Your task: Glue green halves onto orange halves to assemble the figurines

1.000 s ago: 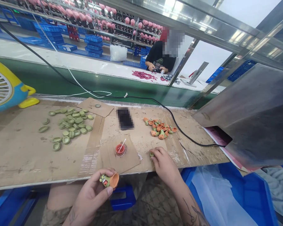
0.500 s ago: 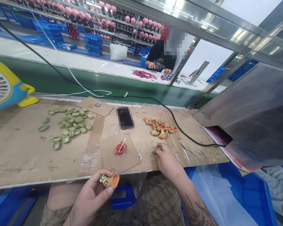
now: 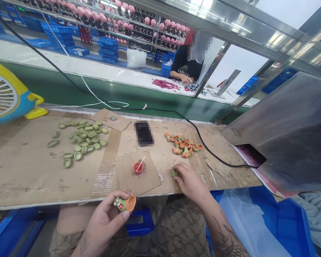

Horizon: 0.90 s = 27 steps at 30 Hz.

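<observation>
**green oval cup back in sight at the right fingertips**

half a second earlier the right hand hid its piece; now a green oval cup showed, pinched narrowly between thumb and fingers, whether touching the cardboard or not i couldn't tell. the left hand was unchanged, closed around a green-and-orange frog-like figurine in front of the near table edge. each hand thus seemed to have one piece, the two well apart, unjoined.

on the cardboard lay loose green cups leftward, a red pot with a white stick, and heaped figurines rightward. beyond, a co-worker sat at a white bench before racks of pink-topped items.
</observation>
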Each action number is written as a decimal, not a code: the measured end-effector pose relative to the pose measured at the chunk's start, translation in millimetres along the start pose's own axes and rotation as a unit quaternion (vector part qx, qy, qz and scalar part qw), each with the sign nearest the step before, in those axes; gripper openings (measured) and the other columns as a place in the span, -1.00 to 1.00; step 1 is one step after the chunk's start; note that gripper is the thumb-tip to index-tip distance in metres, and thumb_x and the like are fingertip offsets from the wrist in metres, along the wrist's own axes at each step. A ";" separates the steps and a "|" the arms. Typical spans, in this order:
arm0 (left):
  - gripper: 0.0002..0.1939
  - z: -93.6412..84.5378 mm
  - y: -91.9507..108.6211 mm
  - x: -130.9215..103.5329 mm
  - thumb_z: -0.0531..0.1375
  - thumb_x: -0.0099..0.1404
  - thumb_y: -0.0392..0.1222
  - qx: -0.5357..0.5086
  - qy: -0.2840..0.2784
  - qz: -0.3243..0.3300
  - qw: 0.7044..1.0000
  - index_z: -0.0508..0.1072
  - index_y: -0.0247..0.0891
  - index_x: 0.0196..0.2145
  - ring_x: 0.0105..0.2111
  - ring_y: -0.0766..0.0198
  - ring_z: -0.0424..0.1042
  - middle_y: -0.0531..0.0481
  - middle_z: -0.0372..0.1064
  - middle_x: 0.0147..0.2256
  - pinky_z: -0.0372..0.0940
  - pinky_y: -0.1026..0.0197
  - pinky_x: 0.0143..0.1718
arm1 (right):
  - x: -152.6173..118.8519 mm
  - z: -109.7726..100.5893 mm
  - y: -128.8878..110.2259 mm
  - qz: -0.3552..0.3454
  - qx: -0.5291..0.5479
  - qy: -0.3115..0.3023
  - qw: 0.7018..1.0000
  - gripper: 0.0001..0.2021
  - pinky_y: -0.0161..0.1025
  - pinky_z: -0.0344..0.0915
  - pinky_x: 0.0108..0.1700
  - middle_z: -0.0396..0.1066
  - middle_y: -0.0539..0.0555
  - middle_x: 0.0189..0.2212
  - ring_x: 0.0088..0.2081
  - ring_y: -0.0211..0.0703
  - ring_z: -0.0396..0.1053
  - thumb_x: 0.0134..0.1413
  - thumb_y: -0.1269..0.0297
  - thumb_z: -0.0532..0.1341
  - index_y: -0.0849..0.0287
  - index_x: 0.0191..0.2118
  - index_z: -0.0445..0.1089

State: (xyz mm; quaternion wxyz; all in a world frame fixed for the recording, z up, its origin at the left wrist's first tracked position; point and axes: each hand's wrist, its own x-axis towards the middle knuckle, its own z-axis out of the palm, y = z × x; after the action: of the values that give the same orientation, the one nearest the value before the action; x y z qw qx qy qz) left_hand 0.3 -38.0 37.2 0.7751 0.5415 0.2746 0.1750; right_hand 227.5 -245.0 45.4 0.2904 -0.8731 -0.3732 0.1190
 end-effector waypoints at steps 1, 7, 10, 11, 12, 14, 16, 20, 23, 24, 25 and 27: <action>-0.69 1.1 0.6 0.4 0.50 0.07 -0.09 0.006 -0.010 0.011 1.000 0.59 -0.17 -0.25 -0.06 0.04 0.46 -0.11 0.51 -0.14 0.41 0.22 -0.11 | -4.8 3.0 -7.0 -0.002 0.072 0.005 0.997 -0.72 -0.07 0.42 0.03 0.42 0.17 -0.04 -0.08 -0.02 0.45 0.18 0.51 0.22 0.16 0.00 0.44; -0.78 16.6 14.2 -2.5 0.44 0.14 -0.22 0.031 -0.076 0.070 0.994 0.61 -0.18 -0.22 -0.08 0.02 0.53 -0.17 0.52 -0.10 0.45 0.19 -0.17 | -38.7 27.6 -66.3 -0.026 0.475 0.008 0.879 -0.75 -0.21 0.47 -0.13 0.34 0.11 0.00 -0.13 -0.10 0.45 0.15 0.29 0.42 -0.04 -0.04 0.53; -0.77 23.5 19.6 -5.0 0.41 0.17 -0.28 0.037 -0.080 0.069 0.994 0.61 -0.14 -0.18 -0.02 0.03 0.51 -0.16 0.49 -0.03 0.46 0.21 -0.14 | -45.9 32.0 -85.7 -0.051 0.437 0.029 0.898 -0.73 -0.21 0.45 -0.12 0.40 0.11 -0.06 -0.13 -0.07 0.45 0.15 0.29 0.44 -0.09 -0.04 0.55; -0.77 24.6 20.5 -5.7 0.40 0.18 -0.29 0.040 -0.080 0.071 0.993 0.61 -0.13 -0.18 0.01 0.03 0.50 -0.15 0.48 -0.02 0.46 0.21 -0.12 | -46.4 32.2 -89.8 -0.061 0.418 0.034 0.906 -0.73 -0.19 0.44 -0.10 0.42 0.11 -0.07 -0.12 -0.05 0.45 0.15 0.30 0.44 -0.09 -0.03 0.55; -0.77 25.2 21.0 -6.2 0.40 0.19 -0.30 0.044 -0.080 0.074 0.993 0.61 -0.13 -0.18 0.02 0.03 0.49 -0.14 0.47 -0.03 0.46 0.20 -0.07 | -46.3 32.0 -92.9 -0.071 0.401 0.037 0.913 -0.73 -0.18 0.44 -0.09 0.43 0.11 -0.09 -0.11 -0.04 0.45 0.15 0.30 0.44 -0.09 -0.03 0.55; -0.79 25.1 21.2 -6.8 0.40 0.19 -0.30 0.049 -0.087 0.078 0.992 0.62 -0.13 -0.19 0.02 0.04 0.48 -0.13 0.46 -0.06 0.45 0.16 -0.01 | -45.2 30.9 -97.6 -0.085 0.373 0.039 0.923 -0.73 -0.17 0.43 -0.08 0.46 0.10 -0.12 -0.12 -0.03 0.46 0.16 0.30 0.43 -0.08 -0.02 0.55; -0.80 24.0 20.9 -6.5 0.42 0.18 -0.28 0.053 -0.092 0.081 0.991 0.63 -0.13 -0.20 -0.02 0.04 0.48 -0.13 0.47 -0.09 0.46 0.13 0.00 | -44.3 29.8 -101.0 -0.095 0.349 0.040 0.932 -0.73 -0.18 0.42 -0.09 0.47 0.09 -0.16 -0.15 -0.05 0.46 0.16 0.31 0.43 -0.06 -0.02 0.55; -0.79 20.6 20.5 -4.6 0.48 0.13 -0.25 0.079 -0.081 0.106 0.988 0.65 -0.15 -0.24 -0.07 0.02 0.51 -0.15 0.52 -0.15 0.48 0.13 -0.06 | -44.4 29.3 -104.5 -0.106 0.324 0.035 0.939 -0.74 -0.21 0.41 -0.07 0.48 0.07 -0.17 -0.13 -0.08 0.47 0.17 0.33 0.42 -0.04 -0.03 0.54; -0.75 18.1 20.4 -3.1 0.53 0.06 -0.23 0.091 -0.081 0.136 0.983 0.68 -0.14 -0.26 -0.12 0.05 0.55 -0.13 0.57 -0.20 0.50 0.15 -0.09 | -45.0 29.8 -104.5 -0.115 0.317 0.028 0.941 -0.77 -0.20 0.42 -0.05 0.48 0.08 -0.16 -0.11 -0.07 0.47 0.20 0.34 0.40 0.01 -0.03 0.54; -0.73 17.4 20.3 -2.7 0.54 0.04 -0.23 0.095 -0.083 0.149 0.981 0.68 -0.12 -0.26 -0.14 0.07 0.56 -0.11 0.59 -0.21 0.51 0.17 -0.10 | -45.0 30.0 -104.4 -0.122 0.314 0.030 0.941 -0.77 -0.21 0.42 -0.05 0.49 0.09 -0.16 -0.11 -0.08 0.48 0.20 0.36 0.40 0.03 -0.03 0.54; -0.72 16.9 20.3 -2.3 0.55 0.03 -0.22 0.099 -0.083 0.165 0.978 0.68 -0.10 -0.25 -0.15 0.09 0.58 -0.09 0.60 -0.22 0.52 0.19 -0.11 | -45.1 30.1 -104.4 -0.130 0.310 0.035 0.941 -0.76 -0.21 0.41 -0.04 0.49 0.09 -0.16 -0.11 -0.08 0.48 0.19 0.38 0.39 0.05 -0.03 0.54; -0.70 16.2 20.2 -1.6 0.56 0.02 -0.20 0.112 -0.082 0.202 0.970 0.69 -0.06 -0.25 -0.17 0.14 0.60 -0.06 0.60 -0.23 0.53 0.25 -0.14 | -44.9 30.4 -104.8 -0.146 0.302 0.047 0.941 -0.74 -0.24 0.41 -0.04 0.49 0.08 -0.16 -0.10 -0.11 0.48 0.18 0.45 0.38 0.08 -0.03 0.53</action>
State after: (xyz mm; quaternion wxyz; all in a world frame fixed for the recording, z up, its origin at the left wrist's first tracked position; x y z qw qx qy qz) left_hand 9.6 -43.9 60.7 0.6779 0.6818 0.1131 0.2507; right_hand 122.5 -206.7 83.0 0.5717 -0.6849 -0.4290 0.1416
